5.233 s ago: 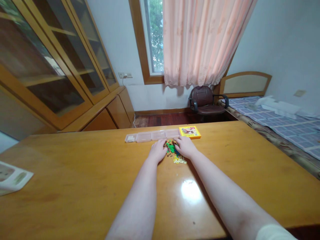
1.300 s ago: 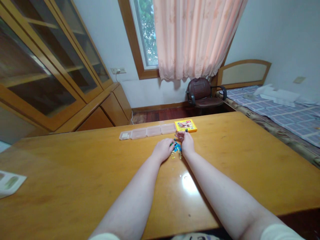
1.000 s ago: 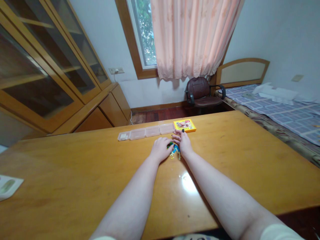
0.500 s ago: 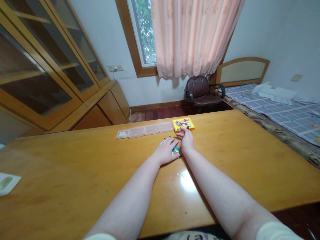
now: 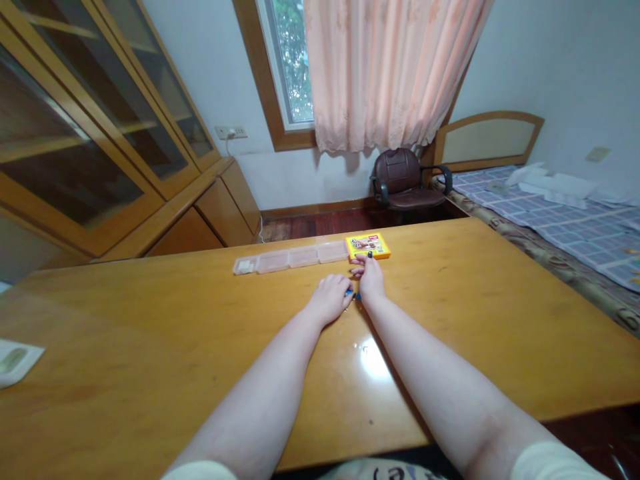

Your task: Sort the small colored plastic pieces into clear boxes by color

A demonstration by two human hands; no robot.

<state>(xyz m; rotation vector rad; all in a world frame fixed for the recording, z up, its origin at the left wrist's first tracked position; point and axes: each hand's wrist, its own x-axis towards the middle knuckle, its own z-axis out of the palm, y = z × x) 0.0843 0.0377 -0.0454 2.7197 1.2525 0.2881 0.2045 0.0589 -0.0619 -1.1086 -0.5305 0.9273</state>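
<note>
My left hand rests on the table with its fingers curled in and pressed together over small blue pieces. Only a bit of blue shows at its fingertips, so their kind is hidden. Standing on its edge, my right hand has its fingers apart and its palm turned toward the left hand. A small blue bit lies against its palm side. Just beyond the right fingers is a flat yellow box with printed pictures.
A clear plastic tray with several compartments lies left of the box. A white device sits at the table's left edge. Beyond the wooden table are a brown armchair, a bed and a glass-door cabinet.
My left hand has gone from fingers spread over blue and yellow pieces to fingers curled in, gathering them toward the right hand. My right hand stays nearly in place.
</note>
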